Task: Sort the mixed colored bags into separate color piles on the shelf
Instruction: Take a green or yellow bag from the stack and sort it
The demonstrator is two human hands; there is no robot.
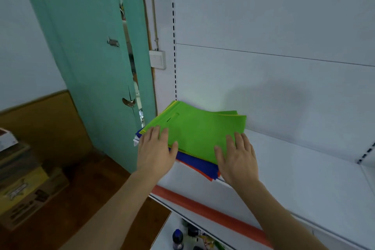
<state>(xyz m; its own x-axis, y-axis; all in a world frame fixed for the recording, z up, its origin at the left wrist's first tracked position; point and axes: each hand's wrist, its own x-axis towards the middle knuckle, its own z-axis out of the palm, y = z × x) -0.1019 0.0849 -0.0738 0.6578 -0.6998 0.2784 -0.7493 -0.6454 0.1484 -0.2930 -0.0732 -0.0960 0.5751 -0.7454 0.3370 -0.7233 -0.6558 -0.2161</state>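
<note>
The sorting looks barely begun — all the bags sit in one mixed stack point(194, 138) at the left end of the white shelf point(304, 178), green on top, blue and red edges showing beneath. The left hand point(155, 152) and right hand point(237, 158) rest flat on the stack, fingers straight, gripping nothing; no separate colour piles are visible.

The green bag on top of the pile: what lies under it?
Under the green bag, a yellow edge, blue bags and an orange-red bag stick out. How many bags, and any other colors, stay covered. Both hands, left and right, rest on the pile.
</note>
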